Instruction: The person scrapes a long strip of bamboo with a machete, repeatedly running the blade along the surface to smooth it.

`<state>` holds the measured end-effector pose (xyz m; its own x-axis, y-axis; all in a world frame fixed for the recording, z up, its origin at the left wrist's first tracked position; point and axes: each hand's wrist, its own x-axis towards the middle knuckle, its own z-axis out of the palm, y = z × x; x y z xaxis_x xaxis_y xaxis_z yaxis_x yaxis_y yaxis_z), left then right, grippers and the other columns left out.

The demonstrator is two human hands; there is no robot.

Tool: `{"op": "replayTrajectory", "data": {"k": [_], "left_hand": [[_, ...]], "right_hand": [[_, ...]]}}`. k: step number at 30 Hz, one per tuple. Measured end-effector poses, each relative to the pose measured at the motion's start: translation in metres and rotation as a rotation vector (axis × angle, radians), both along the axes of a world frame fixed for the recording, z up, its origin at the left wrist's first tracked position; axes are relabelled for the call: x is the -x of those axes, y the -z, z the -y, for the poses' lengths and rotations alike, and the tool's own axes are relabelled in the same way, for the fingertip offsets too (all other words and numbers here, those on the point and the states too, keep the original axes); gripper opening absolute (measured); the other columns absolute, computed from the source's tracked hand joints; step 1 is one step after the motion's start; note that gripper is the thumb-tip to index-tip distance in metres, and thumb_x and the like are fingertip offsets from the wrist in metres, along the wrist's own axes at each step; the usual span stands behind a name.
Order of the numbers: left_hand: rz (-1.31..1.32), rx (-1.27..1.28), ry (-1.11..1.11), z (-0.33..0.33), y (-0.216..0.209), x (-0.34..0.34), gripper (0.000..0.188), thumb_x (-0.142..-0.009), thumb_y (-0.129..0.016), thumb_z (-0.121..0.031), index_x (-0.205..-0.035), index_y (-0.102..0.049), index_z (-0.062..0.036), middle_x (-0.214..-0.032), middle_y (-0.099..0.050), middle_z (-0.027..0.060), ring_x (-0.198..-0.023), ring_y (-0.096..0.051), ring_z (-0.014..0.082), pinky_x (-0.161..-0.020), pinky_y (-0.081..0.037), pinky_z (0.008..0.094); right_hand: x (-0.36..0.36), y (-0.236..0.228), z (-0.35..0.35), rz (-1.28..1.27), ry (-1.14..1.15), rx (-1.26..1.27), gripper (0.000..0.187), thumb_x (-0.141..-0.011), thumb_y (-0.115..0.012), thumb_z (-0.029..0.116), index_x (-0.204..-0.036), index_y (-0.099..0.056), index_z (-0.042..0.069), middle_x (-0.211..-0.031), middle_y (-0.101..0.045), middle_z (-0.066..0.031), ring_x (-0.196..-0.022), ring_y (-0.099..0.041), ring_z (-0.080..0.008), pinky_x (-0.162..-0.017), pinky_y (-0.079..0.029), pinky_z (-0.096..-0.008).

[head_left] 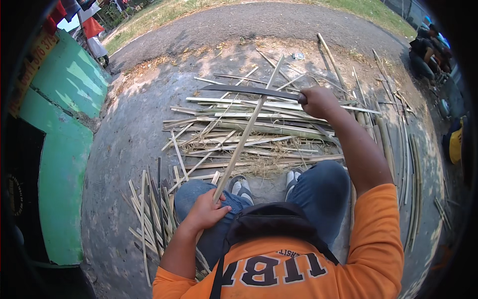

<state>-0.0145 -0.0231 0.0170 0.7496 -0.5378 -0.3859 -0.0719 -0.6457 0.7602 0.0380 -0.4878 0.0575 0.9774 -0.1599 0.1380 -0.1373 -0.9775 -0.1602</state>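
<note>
My right hand [318, 103] is closed round the handle of a machete [249, 90], its long dark blade pointing left. The blade crosses the upper part of a long bamboo strip [242, 142]; whether it cuts into the strip I cannot tell. My left hand [205, 212] grips the strip's near end beside my left knee, and the strip slants up and away to the right. Beyond my feet lies a pile of split bamboo strips [269, 130] with stringy shavings [269, 164] among them.
More thin strips [147, 214] lie in a bundle at my left. Bamboo poles [386, 144] lie along the right, and one pole [331, 60] points toward the road [239, 25]. A green wall [64, 184] stands at left. People [428, 52] sit at far right.
</note>
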Motion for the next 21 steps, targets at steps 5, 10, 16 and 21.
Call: {"op": "replayTrajectory", "data": {"k": [5, 10, 16, 21], "left_hand": [[-0.033, 0.029, 0.001, -0.001, 0.003, -0.003, 0.034, -0.082, -0.085, -0.013, -0.101, -0.059, -0.0036, -0.063, -0.050, -0.0038, -0.060, -0.046, 0.0083, -0.059, -0.043, 0.0290], [-0.012, 0.095, 0.015, -0.007, 0.006, -0.005, 0.033, -0.083, -0.084, -0.013, -0.102, -0.059, -0.0036, -0.064, -0.051, -0.0040, -0.060, -0.046, 0.0085, -0.059, -0.043, 0.0290], [-0.149, 0.042, 0.020, -0.004, 0.012, -0.013, 0.036, -0.083, -0.087, -0.013, -0.104, -0.058, -0.0056, -0.068, -0.048, -0.0061, -0.063, -0.044, 0.0055, -0.058, -0.040, 0.0261], [-0.369, 0.322, 0.021, -0.012, 0.007, -0.019, 0.036, -0.086, -0.086, -0.009, -0.107, -0.057, -0.0064, -0.069, -0.045, -0.0090, -0.063, -0.042, 0.0028, -0.060, -0.039, 0.0213]], "right_hand": [[0.024, 0.019, -0.076, -0.106, -0.337, -0.118, 0.007, -0.082, -0.068, 0.021, -0.087, -0.070, 0.017, -0.081, -0.070, -0.0115, -0.082, -0.069, -0.0365, -0.074, -0.054, -0.0513], [0.007, 0.019, -0.039, 0.026, -0.264, -0.093, 0.008, -0.085, -0.066, 0.020, -0.087, -0.069, 0.013, -0.082, -0.070, -0.0144, -0.080, -0.067, -0.0396, -0.073, -0.053, -0.0525], [0.005, 0.012, 0.072, 0.011, 0.451, -0.208, 0.030, -0.088, -0.065, 0.025, -0.111, -0.075, 0.009, -0.109, -0.075, -0.0204, -0.106, -0.070, -0.0403, -0.091, -0.055, -0.0496], [0.040, 0.004, 0.035, 0.016, 0.374, -0.873, 0.037, -0.084, -0.084, 0.032, -0.098, -0.072, 0.000, -0.077, -0.064, -0.0053, -0.071, -0.055, -0.0152, -0.065, -0.046, -0.0348]]}}
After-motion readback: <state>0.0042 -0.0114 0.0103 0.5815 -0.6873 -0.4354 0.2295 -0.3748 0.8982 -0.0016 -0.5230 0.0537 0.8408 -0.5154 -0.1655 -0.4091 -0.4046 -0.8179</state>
